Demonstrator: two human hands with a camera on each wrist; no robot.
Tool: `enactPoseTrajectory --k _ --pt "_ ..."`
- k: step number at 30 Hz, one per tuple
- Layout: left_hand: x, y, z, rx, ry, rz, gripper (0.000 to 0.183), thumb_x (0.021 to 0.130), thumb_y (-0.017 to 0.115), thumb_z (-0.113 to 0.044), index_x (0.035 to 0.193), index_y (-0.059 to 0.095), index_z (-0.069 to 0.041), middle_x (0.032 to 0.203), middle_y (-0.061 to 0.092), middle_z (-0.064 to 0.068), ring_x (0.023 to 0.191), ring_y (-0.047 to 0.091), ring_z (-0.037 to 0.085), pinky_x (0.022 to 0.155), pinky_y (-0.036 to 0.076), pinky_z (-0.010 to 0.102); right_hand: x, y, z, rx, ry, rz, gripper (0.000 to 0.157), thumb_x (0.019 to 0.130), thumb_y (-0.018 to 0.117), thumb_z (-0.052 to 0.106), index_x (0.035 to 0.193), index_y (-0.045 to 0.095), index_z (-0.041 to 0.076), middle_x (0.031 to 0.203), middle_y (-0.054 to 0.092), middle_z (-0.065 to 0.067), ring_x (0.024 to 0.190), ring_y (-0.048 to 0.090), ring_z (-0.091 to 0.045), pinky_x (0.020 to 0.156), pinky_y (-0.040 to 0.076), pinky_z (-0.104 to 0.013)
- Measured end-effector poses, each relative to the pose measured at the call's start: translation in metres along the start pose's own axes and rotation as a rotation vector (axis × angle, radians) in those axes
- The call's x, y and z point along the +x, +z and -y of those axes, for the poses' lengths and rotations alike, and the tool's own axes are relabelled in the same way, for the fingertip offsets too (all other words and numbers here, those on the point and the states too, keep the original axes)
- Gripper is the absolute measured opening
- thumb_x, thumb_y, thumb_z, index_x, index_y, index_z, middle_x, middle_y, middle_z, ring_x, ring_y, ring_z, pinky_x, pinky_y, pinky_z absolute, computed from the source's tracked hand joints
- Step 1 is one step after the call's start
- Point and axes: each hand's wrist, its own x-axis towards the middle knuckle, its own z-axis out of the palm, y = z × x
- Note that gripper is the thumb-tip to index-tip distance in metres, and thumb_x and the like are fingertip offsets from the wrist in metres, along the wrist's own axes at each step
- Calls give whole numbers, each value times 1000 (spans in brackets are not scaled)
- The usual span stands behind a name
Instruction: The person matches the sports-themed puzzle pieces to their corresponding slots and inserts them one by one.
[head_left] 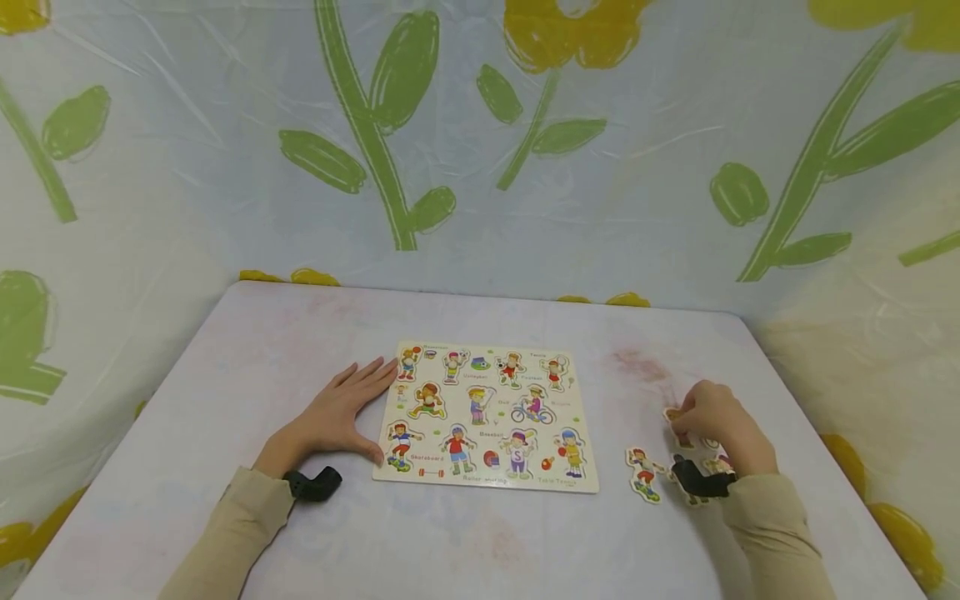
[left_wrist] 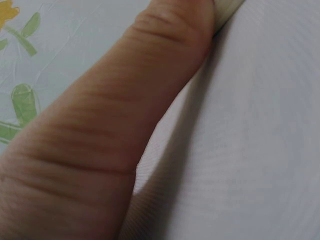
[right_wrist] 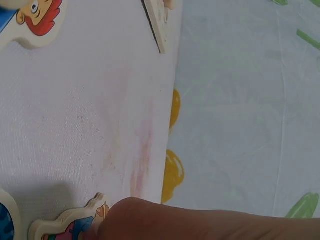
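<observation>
A wooden puzzle board (head_left: 486,417) with printed sports figures lies flat on the table. My left hand (head_left: 348,408) is spread along its left side, with fingertips at the upper left edge and the thumb by the lower left corner. The left thumb (left_wrist: 100,120) fills much of the left wrist view. Off to the right of the board, my right hand (head_left: 712,421) bends down and pinches a figure-shaped puzzle piece (head_left: 681,437), partly covered by the fingers. That wooden piece (right_wrist: 62,230) shows beside a finger in the right wrist view. A skateboarder piece (head_left: 643,475) lies nearby.
More loose pieces, among them one with a helmeted or capped figure (head_left: 697,500), lie partly hidden under the right hand and its black wrist mount (head_left: 701,479). Flower-printed sheeting (head_left: 465,150) rises behind the table's far edge and along both sides.
</observation>
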Motion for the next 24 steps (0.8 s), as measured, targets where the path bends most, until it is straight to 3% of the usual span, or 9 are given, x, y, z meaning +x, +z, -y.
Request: enactPoseTrajectory --k 14,24 --pt "1 1 0 3 -7 3 136 56 71 -85 159 23 -10 165 18 3 151 12 29 120 8 53 9 10 17 15 -78 -15 11 70 74 12 61 70 6 54 53 6 54 43 -14 49 35 -28" --pt "1 1 0 6 -15 8 136 56 70 -86 159 22 -11 165 18 3 151 12 29 120 9 53 13 11 38 11 -65 5 12 71 76 13 68 70 3 62 57 1 59 48 -18 51 39 -30"
